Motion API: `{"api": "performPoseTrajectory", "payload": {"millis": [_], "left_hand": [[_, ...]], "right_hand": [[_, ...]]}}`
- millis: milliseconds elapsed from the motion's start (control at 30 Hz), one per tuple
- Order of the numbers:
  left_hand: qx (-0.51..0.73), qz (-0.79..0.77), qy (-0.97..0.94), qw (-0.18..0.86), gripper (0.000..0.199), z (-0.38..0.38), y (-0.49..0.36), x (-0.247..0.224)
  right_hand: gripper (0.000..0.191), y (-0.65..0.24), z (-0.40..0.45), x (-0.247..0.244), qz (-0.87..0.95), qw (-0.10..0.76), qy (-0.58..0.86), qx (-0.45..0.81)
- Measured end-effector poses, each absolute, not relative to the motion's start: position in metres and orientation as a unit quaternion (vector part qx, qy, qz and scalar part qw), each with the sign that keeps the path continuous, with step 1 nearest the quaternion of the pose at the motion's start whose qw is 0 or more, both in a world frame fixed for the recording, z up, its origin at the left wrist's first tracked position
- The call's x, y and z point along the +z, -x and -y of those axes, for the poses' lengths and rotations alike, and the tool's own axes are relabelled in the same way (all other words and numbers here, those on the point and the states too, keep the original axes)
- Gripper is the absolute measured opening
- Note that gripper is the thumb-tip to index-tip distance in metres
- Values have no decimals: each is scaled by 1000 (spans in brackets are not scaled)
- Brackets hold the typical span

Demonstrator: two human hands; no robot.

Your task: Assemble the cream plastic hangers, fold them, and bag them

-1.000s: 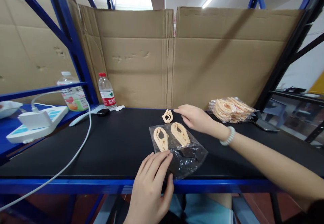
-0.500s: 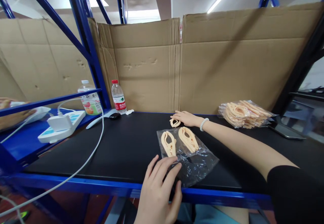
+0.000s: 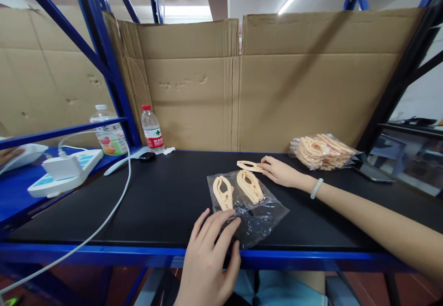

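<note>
Two cream-coloured looped plastic pieces, a left one (image 3: 223, 192) and a right one (image 3: 249, 187), lie on a clear plastic bag (image 3: 258, 223) on the black table mat. My left hand (image 3: 214, 255) is at the near left edge of the bag, fingers spread, fingertips by the left piece's lower end. Beyond the bag, my right hand (image 3: 278, 171), with a beaded band at its wrist, has its fingers closed on the right end of a third cream piece (image 3: 249, 165).
Bagged cream pieces (image 3: 323, 151) lie at the back right beside a flat grey object (image 3: 375, 172). A red-capped bottle (image 3: 152, 130) and a black object (image 3: 147, 157) are at the back left. A white cable (image 3: 117, 204) crosses the left side near a power strip (image 3: 65, 172).
My right hand has drawn back to the right and now pinches the third piece, which has turned to lie lengthwise. My left hand stays by the bag. The whole view has shifted slightly.
</note>
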State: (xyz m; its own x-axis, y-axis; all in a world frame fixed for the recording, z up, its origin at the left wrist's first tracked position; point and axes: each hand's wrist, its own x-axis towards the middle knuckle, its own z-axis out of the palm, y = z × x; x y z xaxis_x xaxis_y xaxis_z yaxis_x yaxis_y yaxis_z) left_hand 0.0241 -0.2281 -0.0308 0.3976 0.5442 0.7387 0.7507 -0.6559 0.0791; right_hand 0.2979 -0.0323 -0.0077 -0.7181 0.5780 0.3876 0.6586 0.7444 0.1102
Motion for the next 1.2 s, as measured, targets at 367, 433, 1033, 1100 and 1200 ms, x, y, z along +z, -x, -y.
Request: {"api": "performPoseTrajectory", "payload": {"millis": [367,433,1033,1100,1200], "left_hand": [[-375,387,831,141,38,226,-23,-33],[-374,387,831,139,39,226,-23,-33],[-383,381,829,144,41,224,-24,-33],[-385,382,828,145,41,224,-24,-33],[-386,383,827,145,41,224,-24,-34]], "right_hand": [[35,-318,124,-2,931,175,317,-47],[36,-321,151,0,923,177,341,-22],[36,-324,238,-16,900,200,324,-212],[32,-318,240,-14,900,202,306,-237],[28,-312,244,-15,895,232,275,-263]]}}
